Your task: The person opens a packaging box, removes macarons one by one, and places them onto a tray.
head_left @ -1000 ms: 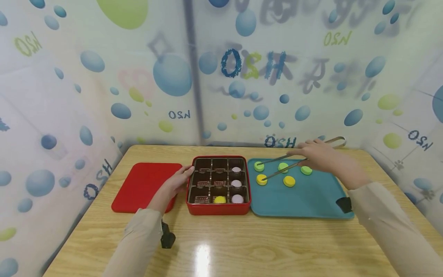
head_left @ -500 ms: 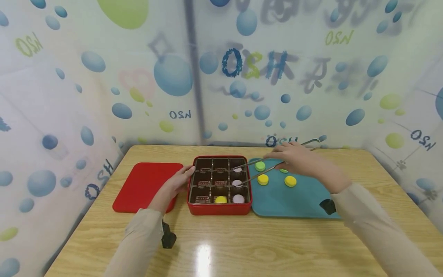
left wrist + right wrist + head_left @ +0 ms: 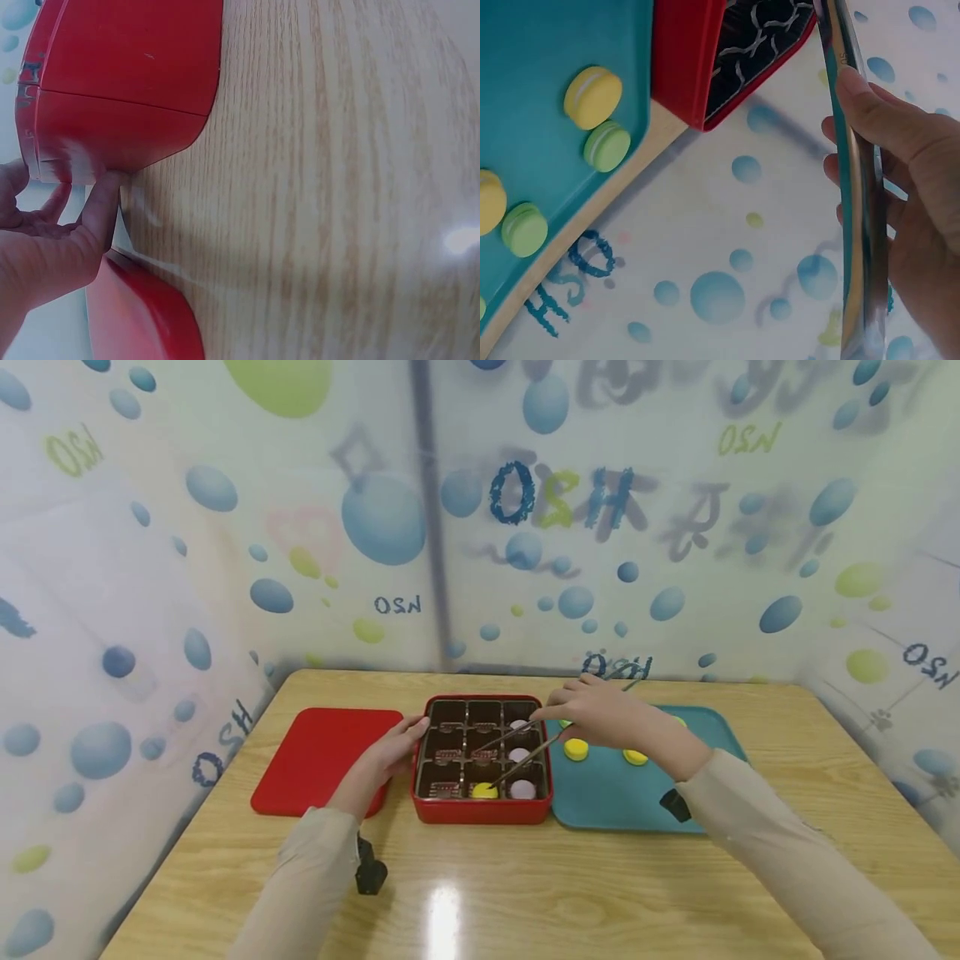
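Note:
A red box [image 3: 482,812] with dark brown compartments stands mid-table in the head view. Its right column holds pale purple macarons [image 3: 522,789]; a yellow macaron [image 3: 484,792] sits in the front middle compartment. My left hand [image 3: 390,747] touches the box's left side, its fingertips against the red wall in the left wrist view. My right hand [image 3: 600,714] grips metal tongs [image 3: 862,225], thumb on one side and fingers on the other. Over the box the tong arms stand apart, one tip by the yellow macaron, the other at the centre compartment. I see nothing held between the tips.
A teal tray [image 3: 637,802] adjoins the box on the right, with yellow macarons [image 3: 592,97] and green macarons [image 3: 607,146] on it. A flat red lid [image 3: 322,760] lies left of the box. Behind the wooden table [image 3: 465,885] hangs a patterned curtain [image 3: 480,635].
My right hand has carried the tongs leftward from the tray, across the right column, to the box's middle column. The left hand has stayed at the box's side.

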Available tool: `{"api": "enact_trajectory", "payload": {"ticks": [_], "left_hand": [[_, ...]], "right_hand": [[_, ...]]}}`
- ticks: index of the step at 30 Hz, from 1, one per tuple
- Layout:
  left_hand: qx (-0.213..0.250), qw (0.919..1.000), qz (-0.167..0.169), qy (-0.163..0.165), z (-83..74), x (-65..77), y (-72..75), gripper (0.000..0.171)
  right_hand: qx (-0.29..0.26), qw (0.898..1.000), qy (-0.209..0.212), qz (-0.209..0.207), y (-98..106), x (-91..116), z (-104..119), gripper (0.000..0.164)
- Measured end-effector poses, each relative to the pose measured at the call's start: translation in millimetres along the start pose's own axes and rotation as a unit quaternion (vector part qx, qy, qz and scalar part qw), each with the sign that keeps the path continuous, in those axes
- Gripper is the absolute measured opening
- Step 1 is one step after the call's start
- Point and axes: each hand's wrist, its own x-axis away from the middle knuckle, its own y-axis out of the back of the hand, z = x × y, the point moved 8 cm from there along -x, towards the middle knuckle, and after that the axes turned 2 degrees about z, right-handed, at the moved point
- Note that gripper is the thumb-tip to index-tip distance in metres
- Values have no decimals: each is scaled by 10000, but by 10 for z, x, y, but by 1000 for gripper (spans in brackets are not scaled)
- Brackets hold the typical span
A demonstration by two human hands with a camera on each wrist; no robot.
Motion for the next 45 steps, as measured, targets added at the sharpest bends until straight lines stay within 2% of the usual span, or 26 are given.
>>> {"api": "enact_trajectory", "payload": {"ticks": [8, 12, 20, 24, 27, 32, 37, 40, 45], "left_hand": [[-1, 10000, 47, -11, -20, 18, -3, 60], [30, 10000, 44, 15, -10, 13, 4, 59], [-10, 10000, 17, 10, -25, 22, 11, 58], [-49, 10000, -27, -2, -28, 22, 22, 59], [-52, 10000, -7, -62, -26, 21, 12, 59], [-20, 9999, 21, -144, -7, 9, -22, 58], [17, 9999, 16, -148, 6, 7, -20, 59], [40, 9998, 37, -170, -5, 7, -10, 58], [21, 9999, 67, -152, -18, 11, -14, 58]], "right_hand": [[586, 9973, 242, 376, 28, -218, 138, 39], [818, 9927, 246, 856, 28, -342, 204, 39], [1059, 9785, 96, 1768, 72, -580, 311, 36], [1063, 9684, -56, 2254, -20, -693, 362, 33], [1077, 9632, -121, 2459, -104, -755, 404, 30], [1280, 9616, -117, 2424, -169, -773, 424, 29], [1689, 9609, 251, 2180, -184, -723, 431, 31], [1903, 9599, 318, 2035, -160, -693, 431, 33], [1715, 9687, 221, 1780, -60, -614, 379, 34]]}}
